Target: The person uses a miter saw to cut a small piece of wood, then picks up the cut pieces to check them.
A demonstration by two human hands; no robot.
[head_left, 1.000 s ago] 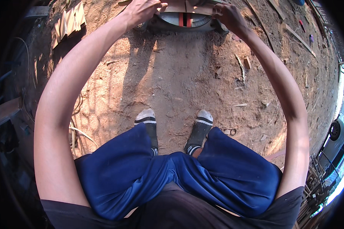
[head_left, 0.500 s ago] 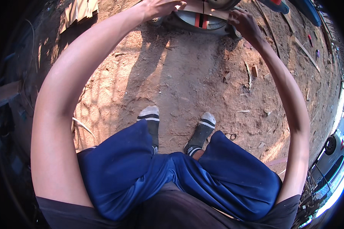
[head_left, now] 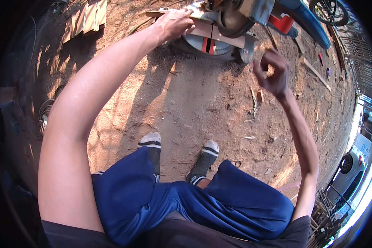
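Note:
A mitre saw (head_left: 219, 51) stands on the ground at the far middle, its round blade guard (head_left: 231, 22) raised just right of centre. Across its base lies a flat wooden board (head_left: 229, 38), in front of a dark slot lined with red strips. My left hand (head_left: 175, 24) grips the board's left end, fingers bent over it. My right hand (head_left: 273, 71) is in the air to the right of the saw, apart from the board. Its fingers are curled, with a gap to the thumb, and nothing shows in it. The saw's blue handle (head_left: 306, 20) with a red trigger lies beyond that hand.
Wooden boards (head_left: 84, 18) lie stacked at the far left. On the dirt ground (head_left: 182, 107) to the right are a small wood block (head_left: 260, 96), a long strip (head_left: 317, 74) and scraps. A bicycle wheel (head_left: 330, 10) and a car (head_left: 351, 169) are farther right.
My right hand has let go of the board's right end and moved down and away from it. My left hand stays at the board. The view has tilted up, showing more of the saw.

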